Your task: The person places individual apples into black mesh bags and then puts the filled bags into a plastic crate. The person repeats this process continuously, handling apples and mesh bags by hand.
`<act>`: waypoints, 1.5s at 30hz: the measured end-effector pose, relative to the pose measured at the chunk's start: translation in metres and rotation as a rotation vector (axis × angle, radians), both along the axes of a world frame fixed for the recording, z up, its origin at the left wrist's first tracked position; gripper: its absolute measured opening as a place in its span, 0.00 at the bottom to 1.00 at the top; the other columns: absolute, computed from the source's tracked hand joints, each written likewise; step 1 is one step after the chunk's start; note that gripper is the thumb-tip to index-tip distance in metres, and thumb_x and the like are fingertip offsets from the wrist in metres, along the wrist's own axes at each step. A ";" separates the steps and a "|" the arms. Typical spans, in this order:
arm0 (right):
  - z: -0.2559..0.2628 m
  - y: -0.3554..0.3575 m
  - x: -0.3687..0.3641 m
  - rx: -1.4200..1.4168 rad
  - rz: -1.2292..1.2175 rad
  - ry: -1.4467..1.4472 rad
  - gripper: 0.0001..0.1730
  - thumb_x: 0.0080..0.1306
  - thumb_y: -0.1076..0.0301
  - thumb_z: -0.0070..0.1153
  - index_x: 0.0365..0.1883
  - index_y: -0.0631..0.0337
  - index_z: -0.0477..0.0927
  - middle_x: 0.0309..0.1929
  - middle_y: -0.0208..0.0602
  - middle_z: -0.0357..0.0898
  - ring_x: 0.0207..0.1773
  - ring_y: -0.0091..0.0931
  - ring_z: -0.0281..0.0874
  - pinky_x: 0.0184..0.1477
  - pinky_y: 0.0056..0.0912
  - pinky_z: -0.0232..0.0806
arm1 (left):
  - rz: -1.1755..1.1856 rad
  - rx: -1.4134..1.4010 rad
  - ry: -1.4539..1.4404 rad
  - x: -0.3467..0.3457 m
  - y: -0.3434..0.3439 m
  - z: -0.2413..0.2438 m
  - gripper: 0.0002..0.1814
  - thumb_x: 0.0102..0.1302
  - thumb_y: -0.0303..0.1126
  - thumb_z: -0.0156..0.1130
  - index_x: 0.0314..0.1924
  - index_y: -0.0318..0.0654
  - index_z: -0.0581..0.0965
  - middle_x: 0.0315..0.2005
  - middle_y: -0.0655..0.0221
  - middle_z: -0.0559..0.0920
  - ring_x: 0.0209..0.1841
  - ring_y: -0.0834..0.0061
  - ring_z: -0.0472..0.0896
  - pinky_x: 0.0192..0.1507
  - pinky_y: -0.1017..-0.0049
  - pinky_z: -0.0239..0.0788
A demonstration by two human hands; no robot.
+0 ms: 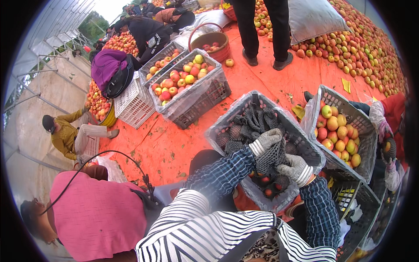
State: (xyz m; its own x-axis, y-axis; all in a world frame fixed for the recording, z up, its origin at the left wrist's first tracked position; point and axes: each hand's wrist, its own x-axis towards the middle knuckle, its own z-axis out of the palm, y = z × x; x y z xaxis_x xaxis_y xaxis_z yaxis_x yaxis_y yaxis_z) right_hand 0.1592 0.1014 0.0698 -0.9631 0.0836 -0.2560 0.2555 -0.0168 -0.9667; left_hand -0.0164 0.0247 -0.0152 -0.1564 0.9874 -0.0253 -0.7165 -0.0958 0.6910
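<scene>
My left hand, in a grey and white striped knit glove, pinches the upper edge of a dark grey foam fruit net. Gloved alike, my right hand has its fingers on the net's right side. Whether an apple is inside that net cannot be told. Both hands are over a grey plastic crate lined with clear film. Loose empty nets are heaped at the crate's far end. Net-wrapped apples lie in its near end, partly hidden by my hands.
Right of my crate stands another crate holding bare apples; a gloved person beyond holds a netted apple. A person in pink sits close on my left. Apple-filled crates and a red basket stand on the orange sheet.
</scene>
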 end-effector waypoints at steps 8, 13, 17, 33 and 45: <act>-0.017 0.013 0.009 -0.517 -0.554 0.542 0.16 0.63 0.66 0.52 0.45 0.70 0.74 0.39 0.35 0.77 0.40 0.23 0.74 0.43 0.22 0.68 | -0.120 0.014 0.070 0.026 0.005 -0.015 0.08 0.60 0.30 0.61 0.36 0.41 0.71 0.30 0.77 0.75 0.31 0.86 0.73 0.34 0.84 0.68; -0.026 0.026 0.014 -0.009 -0.607 0.307 0.13 0.65 0.67 0.48 0.42 0.68 0.76 0.36 0.31 0.77 0.37 0.19 0.71 0.42 0.20 0.66 | -0.131 0.054 0.266 0.021 0.011 -0.008 0.25 0.57 0.27 0.63 0.55 0.35 0.68 0.43 0.72 0.75 0.45 0.85 0.72 0.49 0.80 0.66; -0.006 0.016 0.017 -0.065 -0.259 0.157 0.14 0.64 0.67 0.49 0.42 0.69 0.76 0.35 0.29 0.77 0.38 0.17 0.70 0.40 0.19 0.66 | -0.113 -0.222 0.805 0.007 0.002 0.023 0.12 0.56 0.24 0.60 0.42 0.34 0.76 0.31 0.71 0.79 0.37 0.82 0.75 0.42 0.78 0.69; -0.014 0.028 0.024 -0.198 -0.204 0.341 0.17 0.63 0.60 0.49 0.40 0.66 0.76 0.35 0.35 0.77 0.36 0.21 0.71 0.39 0.26 0.66 | -0.245 -0.125 0.327 0.028 -0.002 0.027 0.14 0.59 0.32 0.55 0.43 0.34 0.72 0.38 0.59 0.78 0.44 0.67 0.76 0.50 0.67 0.67; -0.065 0.022 0.009 0.016 -0.431 0.537 0.15 0.63 0.70 0.51 0.47 0.68 0.74 0.45 0.37 0.77 0.49 0.26 0.73 0.52 0.27 0.67 | -0.068 -0.108 -0.411 0.045 -0.025 0.036 0.40 0.60 0.52 0.56 0.62 0.31 0.57 0.57 0.51 0.66 0.57 0.55 0.68 0.60 0.56 0.60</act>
